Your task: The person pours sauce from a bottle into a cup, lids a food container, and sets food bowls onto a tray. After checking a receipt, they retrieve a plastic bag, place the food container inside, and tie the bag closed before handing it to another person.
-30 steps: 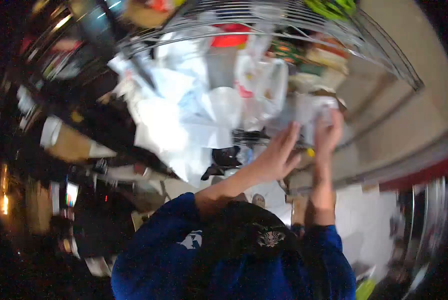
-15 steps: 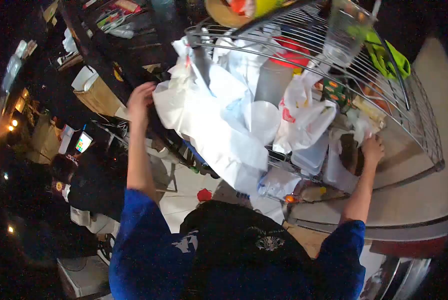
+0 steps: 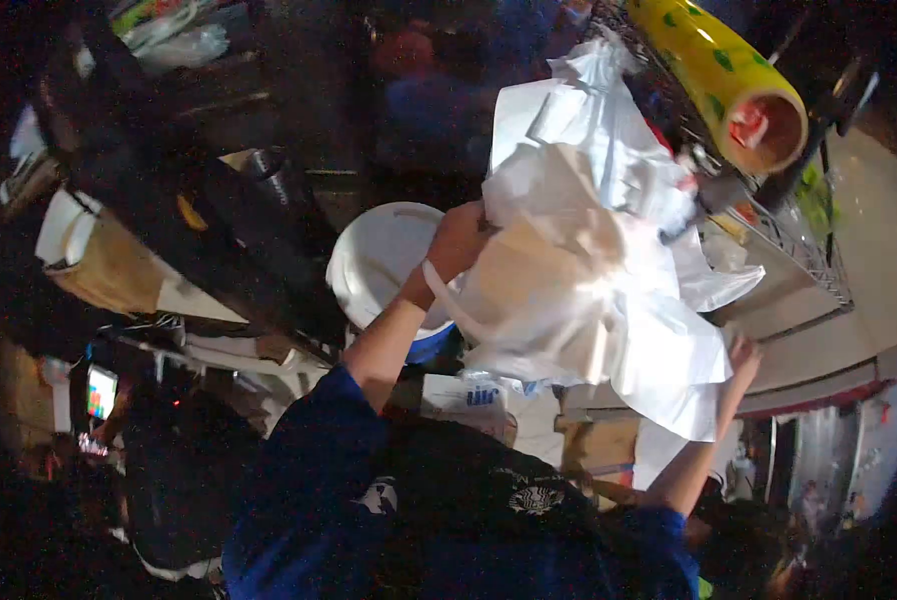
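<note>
Gripping the white bag (image 3: 569, 290) now: left hand (image 3: 459, 240), handle over wrist;
right hand (image 3: 744, 355) has dropped beneath it; grip unclear.

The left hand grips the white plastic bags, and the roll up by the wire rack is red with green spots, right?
Not quite: the head view shows the roll by the wire rack is yellow with green spots, not red. The left hand does grip the white plastic bags.
</note>
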`<state>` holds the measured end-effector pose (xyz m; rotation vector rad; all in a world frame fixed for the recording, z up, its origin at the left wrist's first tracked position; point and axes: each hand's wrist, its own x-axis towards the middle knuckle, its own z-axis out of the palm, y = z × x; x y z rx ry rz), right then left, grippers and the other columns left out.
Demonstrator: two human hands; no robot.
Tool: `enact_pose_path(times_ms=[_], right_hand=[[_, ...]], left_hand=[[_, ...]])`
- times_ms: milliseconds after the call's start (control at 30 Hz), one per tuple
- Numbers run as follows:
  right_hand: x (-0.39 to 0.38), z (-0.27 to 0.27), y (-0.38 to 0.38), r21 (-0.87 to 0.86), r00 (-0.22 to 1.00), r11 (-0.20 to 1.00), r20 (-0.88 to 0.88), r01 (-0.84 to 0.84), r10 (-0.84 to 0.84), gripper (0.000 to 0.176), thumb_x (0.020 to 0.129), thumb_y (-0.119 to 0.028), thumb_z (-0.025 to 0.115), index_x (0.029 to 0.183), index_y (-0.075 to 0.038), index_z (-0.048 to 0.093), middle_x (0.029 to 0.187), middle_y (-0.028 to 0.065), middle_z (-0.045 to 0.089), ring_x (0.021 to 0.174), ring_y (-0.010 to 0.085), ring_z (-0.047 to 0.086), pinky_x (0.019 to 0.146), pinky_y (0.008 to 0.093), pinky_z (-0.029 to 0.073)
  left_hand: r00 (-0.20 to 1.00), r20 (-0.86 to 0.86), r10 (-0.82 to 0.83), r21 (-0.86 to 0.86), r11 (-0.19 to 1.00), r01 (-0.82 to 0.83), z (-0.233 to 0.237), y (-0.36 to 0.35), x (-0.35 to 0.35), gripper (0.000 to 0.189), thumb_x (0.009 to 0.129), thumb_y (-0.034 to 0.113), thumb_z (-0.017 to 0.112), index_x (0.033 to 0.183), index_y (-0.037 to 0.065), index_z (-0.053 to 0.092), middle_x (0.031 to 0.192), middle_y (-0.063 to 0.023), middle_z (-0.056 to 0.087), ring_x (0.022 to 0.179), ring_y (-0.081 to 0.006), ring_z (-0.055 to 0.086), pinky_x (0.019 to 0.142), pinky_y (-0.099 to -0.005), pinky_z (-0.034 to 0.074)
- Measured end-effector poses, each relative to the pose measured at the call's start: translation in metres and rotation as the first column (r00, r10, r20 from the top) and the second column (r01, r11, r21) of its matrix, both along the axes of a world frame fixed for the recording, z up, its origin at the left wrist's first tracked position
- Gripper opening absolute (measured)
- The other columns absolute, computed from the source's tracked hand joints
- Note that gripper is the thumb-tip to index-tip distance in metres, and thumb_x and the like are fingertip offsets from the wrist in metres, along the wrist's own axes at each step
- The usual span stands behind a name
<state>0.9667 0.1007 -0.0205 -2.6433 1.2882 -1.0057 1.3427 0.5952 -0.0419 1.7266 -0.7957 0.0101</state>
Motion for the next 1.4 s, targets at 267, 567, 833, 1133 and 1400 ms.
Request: enact_pose_path(times_ms=[267,567,833,1133,1400], right_hand=[[-0.062,-0.020,0.260,0.153,0.983,0.982,-0.163,0.110,-0.085,0.032,0.093,-0.030,0.056,0.101,0.001,0.062,0.092,0.0186,0.059,0.081,0.0318,0.059,0.073,0.0418,0.047],[0.011,0.089,0.370,0.016,0.988,0.998,0.137,-0.068,0.065,0.022,0.094,-0.017,0.055,0.102,0.002,0.062,0.093,0.0103,0.057,0.078,0.0173,0.056,0.064,0.0271,0.046],[0.085,0.139,0.475,-0.120,0.878,0.884,0.116,-0.453,0.465,0.010,0.084,-0.002,0.060,0.093,0.002,0.064,0.093,0.0112,0.059,0.083,0.0208,0.057,0.074,0.0287,0.045],[0.247,0.205,0.484,-0.374,0.668,0.610,-0.646,-0.699,0.370,0.041,0.079,-0.026,0.070,0.111,-0.001,0.061,0.109,0.0201,0.061,0.102,0.0309,0.059,0.092,0.0457,0.043],[0.199,0.192,0.496,-0.024,0.321,0.788,-0.921,-0.615,0.223,0.040,0.077,-0.038,0.066,0.099,-0.006,0.059,0.112,0.0150,0.058,0.117,0.0288,0.050,0.106,0.0518,0.027]], left_hand=[[0.861,0.287,0.420,-0.202,0.905,-0.375,0.004,0.050,0.032,0.014,0.089,0.014,0.059,0.087,0.001,0.063,0.078,-0.0194,0.063,0.071,-0.0363,0.063,0.060,-0.0400,0.047],[0.923,0.022,0.384,-0.279,0.889,-0.363,0.033,0.080,0.063,0.010,0.090,0.010,0.057,0.096,0.002,0.057,0.081,-0.0219,0.062,0.075,-0.0361,0.063,0.062,-0.0397,0.047],[0.698,0.563,0.442,-0.264,0.897,-0.355,0.068,0.080,0.099,0.019,0.086,0.009,0.054,0.102,0.003,0.062,0.098,-0.0179,0.064,0.095,-0.0345,0.059,0.084,-0.0438,0.046],[0.783,-0.049,-0.620,-0.199,0.775,0.600,0.031,0.007,-0.029,0.021,0.091,0.017,0.049,0.098,0.003,0.063,0.101,-0.0208,0.063,0.097,-0.0325,0.061,0.084,-0.0381,0.046],[0.659,-0.356,-0.662,0.299,0.588,0.752,0.035,0.063,-0.028,0.046,0.090,0.048,0.055,0.104,0.006,0.067,0.089,-0.0148,0.068,0.086,-0.0238,0.065,0.079,-0.0339,0.050]])
